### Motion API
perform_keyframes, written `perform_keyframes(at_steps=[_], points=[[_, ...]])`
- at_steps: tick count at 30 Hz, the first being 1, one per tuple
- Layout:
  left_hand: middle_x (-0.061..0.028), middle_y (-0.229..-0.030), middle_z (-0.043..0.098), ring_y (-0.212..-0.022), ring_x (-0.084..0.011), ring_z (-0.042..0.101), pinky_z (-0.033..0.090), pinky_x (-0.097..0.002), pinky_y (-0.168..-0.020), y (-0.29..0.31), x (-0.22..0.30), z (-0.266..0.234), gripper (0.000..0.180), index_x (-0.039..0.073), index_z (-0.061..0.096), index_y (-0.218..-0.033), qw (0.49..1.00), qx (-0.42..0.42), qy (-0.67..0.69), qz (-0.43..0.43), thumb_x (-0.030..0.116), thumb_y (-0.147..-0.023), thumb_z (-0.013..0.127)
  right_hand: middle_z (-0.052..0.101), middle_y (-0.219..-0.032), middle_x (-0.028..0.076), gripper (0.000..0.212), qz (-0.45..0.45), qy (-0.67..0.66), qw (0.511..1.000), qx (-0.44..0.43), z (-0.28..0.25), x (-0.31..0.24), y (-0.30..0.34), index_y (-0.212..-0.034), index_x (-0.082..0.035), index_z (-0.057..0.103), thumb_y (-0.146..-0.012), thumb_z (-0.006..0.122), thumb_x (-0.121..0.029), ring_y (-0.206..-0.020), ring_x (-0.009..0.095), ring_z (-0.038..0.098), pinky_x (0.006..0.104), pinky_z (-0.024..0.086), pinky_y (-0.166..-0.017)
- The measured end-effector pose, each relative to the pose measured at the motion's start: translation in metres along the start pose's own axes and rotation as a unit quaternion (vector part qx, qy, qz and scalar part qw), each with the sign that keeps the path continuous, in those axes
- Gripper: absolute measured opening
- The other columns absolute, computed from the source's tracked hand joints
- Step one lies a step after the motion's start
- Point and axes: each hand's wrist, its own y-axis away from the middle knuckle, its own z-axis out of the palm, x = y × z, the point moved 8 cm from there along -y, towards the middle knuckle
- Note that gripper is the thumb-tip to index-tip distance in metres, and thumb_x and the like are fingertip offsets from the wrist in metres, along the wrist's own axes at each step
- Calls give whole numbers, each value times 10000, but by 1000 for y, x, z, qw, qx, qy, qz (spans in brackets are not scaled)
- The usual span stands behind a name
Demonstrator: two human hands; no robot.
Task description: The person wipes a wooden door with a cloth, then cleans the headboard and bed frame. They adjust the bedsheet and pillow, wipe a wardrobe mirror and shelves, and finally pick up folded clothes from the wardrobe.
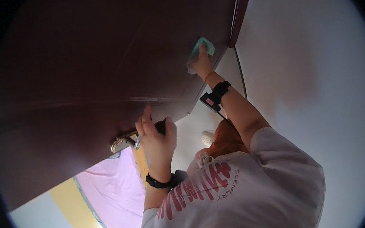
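My right hand (201, 63) presses a pale green cloth (208, 47) flat against a dark brown door (113, 55), close to its far right edge. The cloth shows above and below the fingers. Nearer to me, my left hand (155, 133) is at the door's edge with thumb and fingers apart. A dark patch shows between them; whether it is part of the door or a separate thing, I cannot tell. Just left of that hand, a metal door handle (127, 142) sticks out from the door. Both wrists wear black straps.
The door frame (240, 13) stands at the upper right, beside a plain light wall (306, 57). Pale floor (186, 128) shows below the door, with a light shoe (207, 137) on it. A bed with a pink sheet (114, 179) lies at the lower left.
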Motion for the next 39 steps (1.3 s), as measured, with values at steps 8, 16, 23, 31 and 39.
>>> perform_keyframes(at_steps=[8, 16, 23, 31, 39], points=[[-248, -1361, 381, -1130, -405, 512, 508, -392, -841, 61, -6, 15, 610, 28, 413, -1297, 996, -58, 12, 64, 88, -754, 686, 372, -1412, 167, 650, 156, -69, 985, 31, -13, 34, 24, -1432, -31, 256, -844, 532, -31, -1248, 268, 414, 299, 337, -1020], [-185, -1376, 406, -1151, -343, 515, 484, -377, -882, 43, -3, 64, 559, 31, 457, -1271, 986, -124, 90, 72, 105, -766, 685, 392, -1372, 228, 530, -141, 23, 980, 137, -86, -62, 46, -1376, 17, 331, -893, 495, -129, -1251, 359, 390, 403, 283, -1069], [-189, -1304, 487, -1175, -334, 504, 435, -374, -946, 59, -16, 98, 380, 35, 594, -1111, 944, -239, 227, 9, 67, -736, 649, 382, -1399, 182, 534, 100, -17, 970, 219, -160, 61, 13, -1391, -35, 340, -903, 497, -188, -1274, 300, 394, 334, 314, -1038], [-135, -995, 600, -898, -215, 614, 518, -318, -731, 43, -24, 97, 374, 15, 538, -1125, 879, -265, 382, -105, 34, -771, 657, 504, -1263, 237, 467, -177, 154, 916, 324, -186, -53, -13, -1309, -5, 429, -875, 478, -173, -1166, 394, 474, 411, 360, -1007], [-123, -830, 618, -720, -188, 626, 541, -321, -608, 60, -46, 110, 437, -11, 453, -1191, 852, -352, 343, -179, -29, -794, 636, 479, -1269, 149, 438, -100, 222, 905, 349, -223, -71, -31, -1310, -78, 435, -906, 460, -246, -1161, 323, 463, 402, 400, -936]])
